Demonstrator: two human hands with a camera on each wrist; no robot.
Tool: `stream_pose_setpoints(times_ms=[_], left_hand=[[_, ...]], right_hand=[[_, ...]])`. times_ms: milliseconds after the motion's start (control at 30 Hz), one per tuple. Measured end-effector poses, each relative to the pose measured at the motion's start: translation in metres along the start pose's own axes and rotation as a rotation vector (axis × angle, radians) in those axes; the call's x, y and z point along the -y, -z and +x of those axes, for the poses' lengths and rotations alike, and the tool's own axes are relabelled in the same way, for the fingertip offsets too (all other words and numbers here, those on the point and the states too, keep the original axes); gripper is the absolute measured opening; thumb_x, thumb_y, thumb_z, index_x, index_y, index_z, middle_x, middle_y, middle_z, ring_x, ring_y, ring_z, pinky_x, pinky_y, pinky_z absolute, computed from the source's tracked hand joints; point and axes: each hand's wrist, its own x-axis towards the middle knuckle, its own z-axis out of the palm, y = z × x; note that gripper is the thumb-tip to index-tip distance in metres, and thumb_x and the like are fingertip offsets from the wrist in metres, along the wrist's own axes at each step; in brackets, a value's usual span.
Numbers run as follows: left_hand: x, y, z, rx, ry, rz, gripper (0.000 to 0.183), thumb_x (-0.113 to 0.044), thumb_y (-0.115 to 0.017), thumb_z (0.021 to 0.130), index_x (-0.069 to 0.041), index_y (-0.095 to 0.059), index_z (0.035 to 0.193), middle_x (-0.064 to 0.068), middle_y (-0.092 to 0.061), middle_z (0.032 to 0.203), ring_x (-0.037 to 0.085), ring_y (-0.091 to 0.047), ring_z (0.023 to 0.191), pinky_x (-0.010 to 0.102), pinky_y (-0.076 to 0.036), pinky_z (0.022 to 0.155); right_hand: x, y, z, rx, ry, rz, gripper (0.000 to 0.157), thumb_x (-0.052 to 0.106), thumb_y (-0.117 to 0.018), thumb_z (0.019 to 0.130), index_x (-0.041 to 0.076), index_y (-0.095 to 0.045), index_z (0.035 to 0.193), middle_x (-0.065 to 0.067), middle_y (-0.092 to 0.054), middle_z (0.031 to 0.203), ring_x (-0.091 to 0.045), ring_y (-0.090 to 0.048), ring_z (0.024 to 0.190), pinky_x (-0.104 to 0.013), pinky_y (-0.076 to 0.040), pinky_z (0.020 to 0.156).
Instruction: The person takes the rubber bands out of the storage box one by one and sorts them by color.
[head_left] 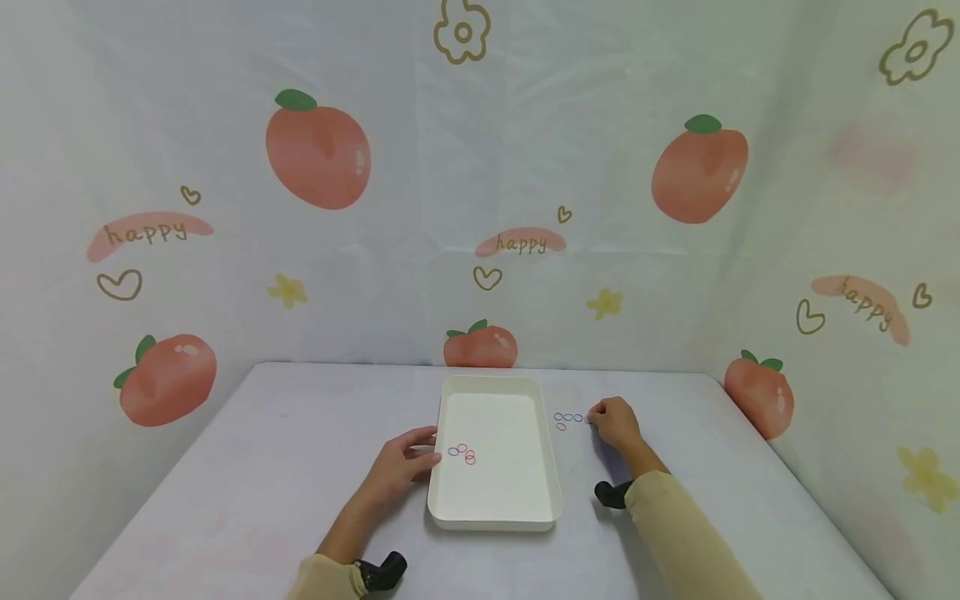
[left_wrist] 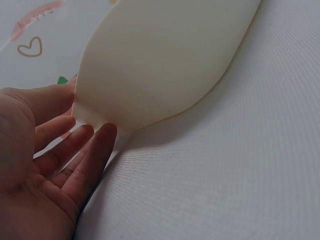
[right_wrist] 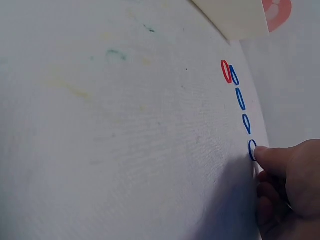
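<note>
My left hand (head_left: pixel 405 461) is at the left side of a shallow white tray (head_left: pixel 495 525), its loosely extended fingers touching the outer wall and its thumb at the rim. My right hand (head_left: pixel 617 423) is to the right of the tray, low over the table. Its thumb and forefinger pinch a small blue rubber band (right_wrist: pixel 250 150) at the end of a row. Three more blue bands (right_wrist: pixel 237 96) lie in that row, with a red band (right_wrist: pixel 223 72) beside the farthest one. Inside the tray lie a blue band (head_left: pixel 449 452) and three red bands (head_left: pixel 467 459).
A white cloth covers the table (head_left: pixel 300 467). Behind it hangs a white curtain (head_left: pixel 420 292) printed with peaches, hearts and flowers. A black wrist strap piece (head_left: pixel 386 572) shows at the left cuff, and another (head_left: pixel 611 495) at the right.
</note>
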Motion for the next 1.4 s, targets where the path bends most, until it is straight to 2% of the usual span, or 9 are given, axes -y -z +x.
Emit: stream_pose_setpoints(times_ms=[467,700,1000,1400], left_hand=[[0.002,0.0,0.001,-0.001,0.001,0.004,0.051,-0.014,-0.073,0.087,-0.003,-0.055,0.134,0.017,-0.06,0.123,0.024,-0.065,0.095,0.036,-0.056,0.074],[0.002,0.0,0.001,-0.001,0.009,0.011,0.051,-0.014,-0.073,0.087,-0.003,-0.055,0.134,0.017,-0.061,0.122,0.024,-0.066,0.094,0.036,-0.056,0.074],[0.001,0.0,0.002,0.004,-0.001,0.017,0.052,-0.015,-0.073,0.088,-0.003,-0.055,0.135,0.017,-0.061,0.122,0.025,-0.065,0.096,0.036,-0.056,0.075],[0.002,0.001,-0.001,0.007,-0.012,0.019,0.052,-0.015,-0.072,0.088,-0.002,-0.054,0.135,0.017,-0.061,0.123,0.026,-0.065,0.098,0.037,-0.056,0.076]], right_hand=[[0.002,-0.001,0.001,-0.014,-0.064,-0.058,0.009,0.006,-0.066,0.089,0.001,-0.067,0.081,-0.006,-0.06,0.076,-0.023,-0.054,0.072,-0.034,-0.043,0.062],[0.001,-0.001,0.0,-0.011,-0.067,0.009,0.008,0.006,-0.065,0.09,-0.002,-0.067,0.089,-0.01,-0.062,0.084,-0.026,-0.055,0.08,-0.041,-0.045,0.075],[0.007,0.005,-0.003,-0.032,-0.029,0.1,0.012,0.004,-0.062,0.092,-0.004,-0.064,0.1,-0.016,-0.062,0.095,-0.031,-0.056,0.09,-0.045,-0.046,0.083],[0.038,-0.001,-0.008,-0.072,0.09,0.22,0.012,0.005,-0.064,0.092,-0.004,-0.065,0.1,-0.014,-0.065,0.095,-0.029,-0.058,0.089,-0.043,-0.048,0.082]])
